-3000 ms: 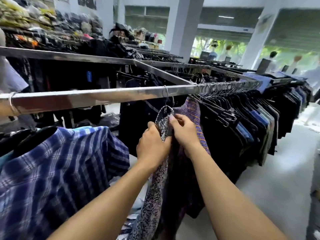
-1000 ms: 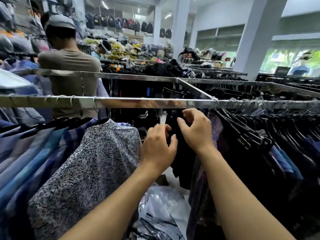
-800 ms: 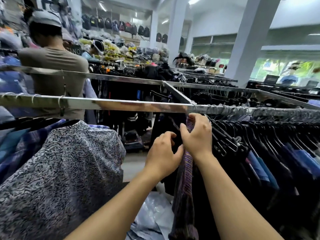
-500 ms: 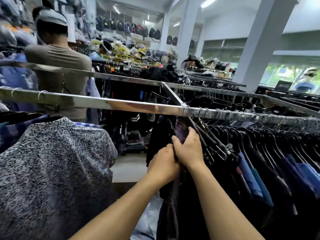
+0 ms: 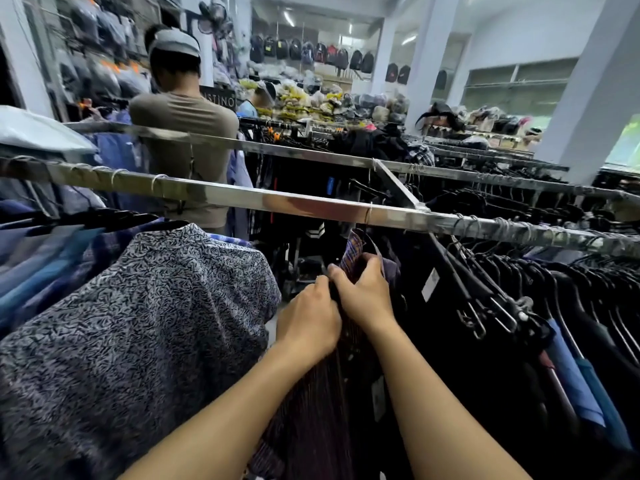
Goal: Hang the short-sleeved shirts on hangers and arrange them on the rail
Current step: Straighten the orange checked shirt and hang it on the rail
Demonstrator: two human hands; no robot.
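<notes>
Showing both hands at work on the shirt [image 5: 352,249], which hangs from the rail [image 5: 311,204] by a wire hook [image 5: 369,213] directly ahead of the person. The shirt's long axis runs straight down from the hook. Its collar lies just above the fingers, and its striped body falls below the wrists.

The right hand [image 5: 365,296] is the higher and the nearer to the collar, with its fingers curled round the front edge of the cloth. The left hand [image 5: 308,323] touches it from just below and to the left, fingers likewise curled into the fabric. Whether they pinch a button or only the placket is hidden by the knuckles.

The shirt hangs in a gap, with a patterned shirt [image 5: 138,323] to the left and a dense row of dark garments [image 5: 519,306] to the right. Any slide along the rail would run sideways, and the right side appears the tighter.

Beyond the rail another person [image 5: 187,133] stands with back turned, in a shop with white pillars [image 5: 588,81].
</notes>
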